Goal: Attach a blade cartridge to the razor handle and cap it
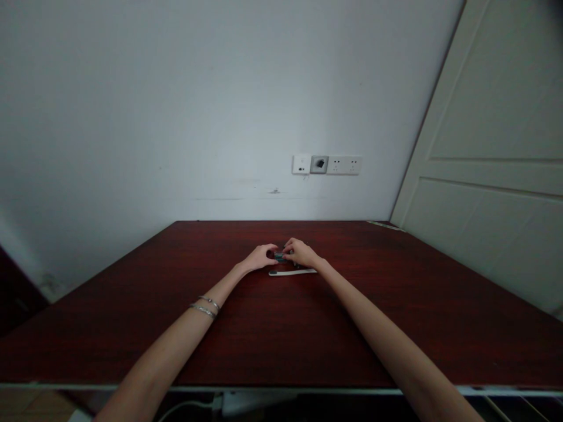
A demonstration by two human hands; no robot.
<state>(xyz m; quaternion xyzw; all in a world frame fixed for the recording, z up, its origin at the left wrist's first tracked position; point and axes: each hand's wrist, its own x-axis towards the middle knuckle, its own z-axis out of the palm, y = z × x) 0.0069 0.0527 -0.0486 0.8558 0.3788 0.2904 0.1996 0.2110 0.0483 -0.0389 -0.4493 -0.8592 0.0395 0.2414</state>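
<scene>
A small green, partly shiny object (280, 257) is between my two hands near the middle of the table; it is too small to tell its kind. My left hand (258, 258) curves round its left end, thumb and forefinger bent toward it. My right hand (302, 254) has its fingers closed on the right end, and they hide part of it. Just in front of the hands lies a slim white strip (291, 272) with a dark patch at its left end, its right end by my right wrist. Something dark shows under my right palm, but I cannot make it out.
The dark red wooden table (246, 340) reaches back to a pale wall (220, 117) with sockets and switches (327, 164). A flat strip (386, 225) lies at the far right corner, near a light panelled door (492, 170). A white cable (187, 404) hangs below the front edge.
</scene>
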